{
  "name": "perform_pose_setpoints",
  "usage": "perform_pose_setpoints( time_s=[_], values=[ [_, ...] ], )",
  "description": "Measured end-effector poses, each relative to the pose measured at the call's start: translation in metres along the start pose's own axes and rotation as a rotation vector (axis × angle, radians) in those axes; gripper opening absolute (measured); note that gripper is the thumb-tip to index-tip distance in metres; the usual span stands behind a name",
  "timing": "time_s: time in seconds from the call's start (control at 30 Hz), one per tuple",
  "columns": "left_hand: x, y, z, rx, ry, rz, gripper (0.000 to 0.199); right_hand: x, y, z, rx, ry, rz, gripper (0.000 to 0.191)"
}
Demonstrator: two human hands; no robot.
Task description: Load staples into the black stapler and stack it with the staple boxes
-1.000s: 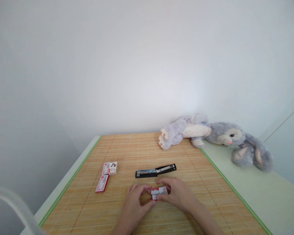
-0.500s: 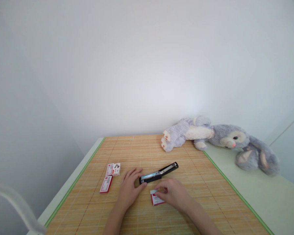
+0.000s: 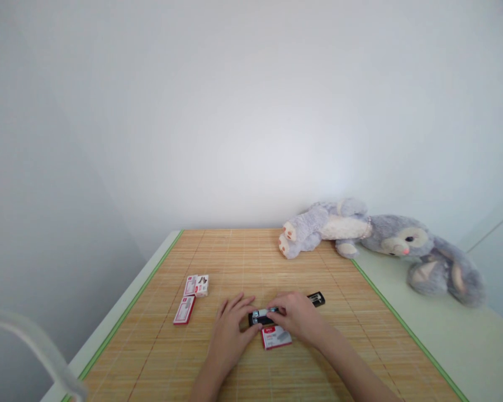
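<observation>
A black stapler [image 3: 257, 319] lies opened out on the bamboo mat, its hinged top part [image 3: 317, 299] stretching to the right. My left hand [image 3: 233, 332] has its thumb and forefinger on either side of the stapler's left end. Over the stapler's middle, my right hand [image 3: 295, 315] pinches a small pale silvery strip of staples [image 3: 265, 312] at the open tray. Whether the strip sits inside the tray is hard to see. Just in front of the stapler is a red and white staple box [image 3: 275, 338], close under my right hand.
Several small red and white boxes, among them a near one [image 3: 184, 310], lie left of my hands. A grey plush rabbit [image 3: 346, 228] lies at the back right, across the bamboo mat [image 3: 235, 257] and pale tabletop [image 3: 456, 324]. A white curved bar [image 3: 33, 346] shows at lower left.
My right hand has carried the staple strip from above the box up to the stapler. The box's top shows more fully now. The view has shifted slightly.
</observation>
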State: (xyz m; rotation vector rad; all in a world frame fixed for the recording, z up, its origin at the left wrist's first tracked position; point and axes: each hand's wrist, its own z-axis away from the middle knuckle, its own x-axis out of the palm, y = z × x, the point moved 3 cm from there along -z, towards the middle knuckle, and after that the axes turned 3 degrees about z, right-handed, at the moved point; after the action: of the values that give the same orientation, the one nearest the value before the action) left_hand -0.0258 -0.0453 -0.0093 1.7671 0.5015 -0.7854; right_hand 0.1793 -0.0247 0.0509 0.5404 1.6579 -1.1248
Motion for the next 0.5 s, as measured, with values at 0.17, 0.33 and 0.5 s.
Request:
perform_pose_setpoints(
  time_s=[0.17,0.33,0.5],
  values=[
    [0.0,-0.001,0.0,-0.009,0.001,0.006,0.032,-0.004,0.006,0.002,0.032,0.003,0.019,0.018],
    [0.001,-0.002,-0.001,-0.011,0.01,0.013,0.03,-0.003,0.01,0.007,0.068,0.009,0.06,0.012],
    [0.0,0.0,-0.001,-0.003,0.002,0.015,0.033,0.001,-0.01,0.008,0.014,-0.032,0.048,0.013]
  ],
)
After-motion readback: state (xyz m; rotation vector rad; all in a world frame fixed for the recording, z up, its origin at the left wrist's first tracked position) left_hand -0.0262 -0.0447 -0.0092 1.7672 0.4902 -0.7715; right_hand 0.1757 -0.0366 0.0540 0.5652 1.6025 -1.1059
